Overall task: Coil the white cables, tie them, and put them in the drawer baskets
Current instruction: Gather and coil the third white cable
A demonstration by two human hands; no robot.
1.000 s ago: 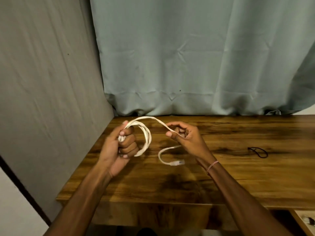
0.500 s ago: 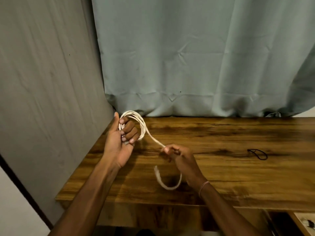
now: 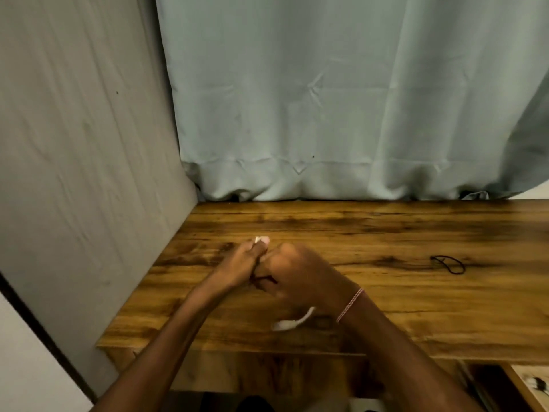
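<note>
The white cable is nearly swallowed by the two hands, which are pressed together just above the left half of the wooden table. Only two bits of it show. A small white hump pokes out at the top of the left hand, by its fingertips. A short tail with the plug on its end hangs out from under the right hand near the wrist, close over the tabletop by the front edge.

The left hand is turned with its back towards me, fingers curled in and gripping the cable where the white peeks through. The right hand is bunched into a fist hard against it, knuckles up, closed over the stretch the tail comes from. It is smeared with motion, so I cannot make out how each finger lies. A thin pink-and-white bracelet sits on the right wrist.

Well off to the right on the table lies a thin black band, apart from both hands. At the bottom right corner, below the table's edge, a drawer stands open with something pale and dark inside, too blurred to name. Behind the table hangs a grey-green curtain, and a grey cloth-covered wall runs along the left.
</note>
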